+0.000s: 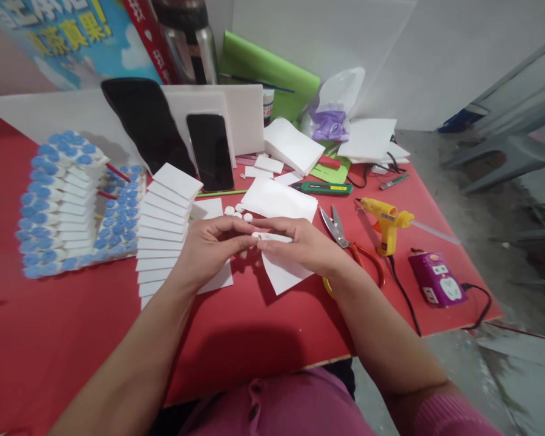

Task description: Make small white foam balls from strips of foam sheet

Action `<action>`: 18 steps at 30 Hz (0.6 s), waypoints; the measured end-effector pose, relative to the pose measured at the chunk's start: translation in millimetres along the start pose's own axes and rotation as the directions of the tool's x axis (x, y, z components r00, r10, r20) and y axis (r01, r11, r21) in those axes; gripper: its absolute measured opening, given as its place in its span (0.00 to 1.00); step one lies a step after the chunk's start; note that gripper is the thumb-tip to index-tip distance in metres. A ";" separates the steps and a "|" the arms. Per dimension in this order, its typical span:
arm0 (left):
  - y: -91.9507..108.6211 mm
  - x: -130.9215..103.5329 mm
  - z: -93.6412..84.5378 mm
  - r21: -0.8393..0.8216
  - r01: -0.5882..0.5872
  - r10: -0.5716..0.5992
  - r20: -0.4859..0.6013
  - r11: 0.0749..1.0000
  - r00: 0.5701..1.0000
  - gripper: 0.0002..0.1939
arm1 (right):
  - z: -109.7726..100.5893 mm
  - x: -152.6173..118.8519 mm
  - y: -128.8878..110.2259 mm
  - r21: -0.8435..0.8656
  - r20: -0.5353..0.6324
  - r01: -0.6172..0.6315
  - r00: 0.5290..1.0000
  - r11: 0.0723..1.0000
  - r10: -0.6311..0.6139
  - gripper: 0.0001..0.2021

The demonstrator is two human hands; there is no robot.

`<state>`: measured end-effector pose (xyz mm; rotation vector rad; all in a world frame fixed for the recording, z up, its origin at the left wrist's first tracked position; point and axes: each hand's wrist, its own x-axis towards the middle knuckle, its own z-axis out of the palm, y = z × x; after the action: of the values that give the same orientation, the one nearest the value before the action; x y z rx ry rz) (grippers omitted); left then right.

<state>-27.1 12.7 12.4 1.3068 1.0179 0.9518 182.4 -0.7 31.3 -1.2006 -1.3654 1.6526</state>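
Observation:
Both hands meet over the middle of the red table, fingertips pinched together. Between them is a small sheet of white paper (285, 274), its upper edge curled or rolled at the fingers. My right hand (306, 245) grips that edge, and the loose part hangs down below it. My left hand (213, 245) pinches the left end of the same edge. Several small white paper rolls (238, 211) lie just beyond the fingertips. A stack of white paper sheets (279, 198) sits behind the hands. Fanned white boards (163, 227) lie beside my left hand.
Left stands a blue-and-white model of paper rolls (57, 206). Scissors (345, 233), a yellow glue gun (386, 221), a purple power socket (437, 280) and a green cutter knife (324, 188) lie right. Phones (210, 151) lean at the back near a steel flask (191, 45).

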 end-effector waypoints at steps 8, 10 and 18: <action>7.6 -3.1 -1.6 0.038 -0.087 0.086 0.026 0.996 0.996 0.04 | 2.9 6.4 -0.3 0.546 0.516 -0.511 0.830 0.664 0.214 0.30; 8.8 -3.3 -2.2 0.062 -0.115 0.115 0.015 0.991 0.993 0.04 | 2.0 7.7 0.1 0.574 0.560 -0.561 0.800 0.596 0.213 0.32; 5.1 -1.0 -1.1 0.057 -0.138 0.139 -0.006 0.989 0.990 0.04 | 2.1 7.6 1.2 0.570 0.566 -0.567 0.796 0.595 0.216 0.19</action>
<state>-28.3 12.3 17.6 1.4357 0.9774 1.0415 177.8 5.1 28.4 -0.6762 -0.4947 2.5915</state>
